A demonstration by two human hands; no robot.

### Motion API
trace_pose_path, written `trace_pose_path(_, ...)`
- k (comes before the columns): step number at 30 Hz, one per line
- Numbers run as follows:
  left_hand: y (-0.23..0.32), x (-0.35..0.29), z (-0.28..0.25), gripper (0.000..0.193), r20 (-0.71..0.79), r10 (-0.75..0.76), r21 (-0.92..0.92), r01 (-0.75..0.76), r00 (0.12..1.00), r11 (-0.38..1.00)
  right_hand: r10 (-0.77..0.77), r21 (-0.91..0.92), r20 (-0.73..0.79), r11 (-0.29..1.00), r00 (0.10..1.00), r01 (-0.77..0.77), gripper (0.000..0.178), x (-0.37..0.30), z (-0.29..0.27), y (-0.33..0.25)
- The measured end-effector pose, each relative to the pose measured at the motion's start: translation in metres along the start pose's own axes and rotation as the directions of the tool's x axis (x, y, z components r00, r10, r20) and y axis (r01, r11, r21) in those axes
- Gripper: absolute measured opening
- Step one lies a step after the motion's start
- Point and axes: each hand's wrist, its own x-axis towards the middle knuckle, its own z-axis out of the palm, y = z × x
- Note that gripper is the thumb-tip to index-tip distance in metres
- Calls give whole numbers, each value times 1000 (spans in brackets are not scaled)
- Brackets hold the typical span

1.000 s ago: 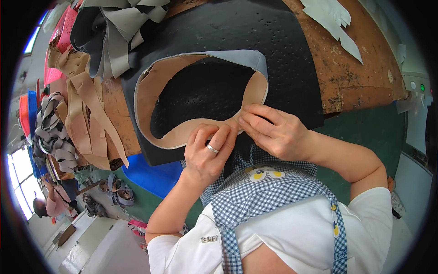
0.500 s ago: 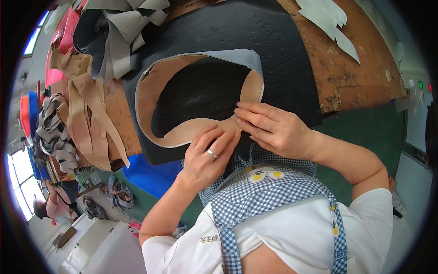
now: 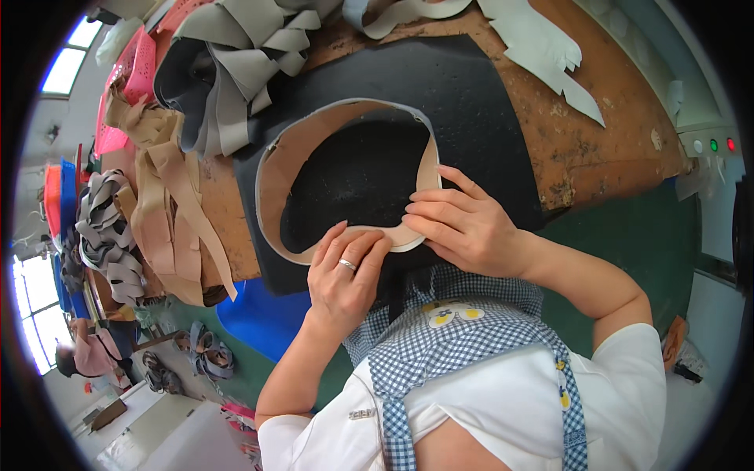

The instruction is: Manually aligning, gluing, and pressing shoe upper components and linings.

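Note:
A wide looped band (image 3: 275, 184), tan on its inner face and grey on the outside, stands on edge on a black mat (image 3: 483, 133). It looks like leather or a similar sheet material. My left hand (image 3: 343, 275), with a ring on one finger, grips the loop's near edge, thumb hidden below. Just right of it, my right hand (image 3: 470, 231) pinches the band at the near right bend, fingertips on the tan face. Between the two hands the near edge dips in a curve.
Grey strips (image 3: 224, 78) heap at the mat's far left, with tan strips (image 3: 177, 216) hanging over the wooden table edge (image 3: 628, 149). White scraps (image 3: 542, 55) lie far right. A blue bin (image 3: 263, 318) sits below the table; another person (image 3: 98, 353) is at far left.
The loop's far right corner has lost its angular fold and become rounder. My left hand has shifted slightly left and down along the near edge; my right hand still holds the bend.

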Motion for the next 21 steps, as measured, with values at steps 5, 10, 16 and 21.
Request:
trace_pose_path(5, -1, 22, -27, 16, -43, -283, -309, 256, 958, 916, 25, 120, 9, 992, 1000, -26, 25, 31, -13, 12)
trace_pose_path(10, -13, 41, -63, 21, 281, -446, -579, 520, 850, 627, 382, 565, 534, 503, 754, -655, 12, 77, -49, -5)
trace_pose_path(16, -21, 47, -76, 22, 457, -414, -693, 607, 787, 388, 216, 635, 655, 361, 724, -683, 22, 98, -60, -3)
trace_pose_path(21, -29, 55, -85, 25, 648, -273, -693, 699, 711, 178, 153, 559, 727, 435, 670, -706, 25, 106, -63, 0)
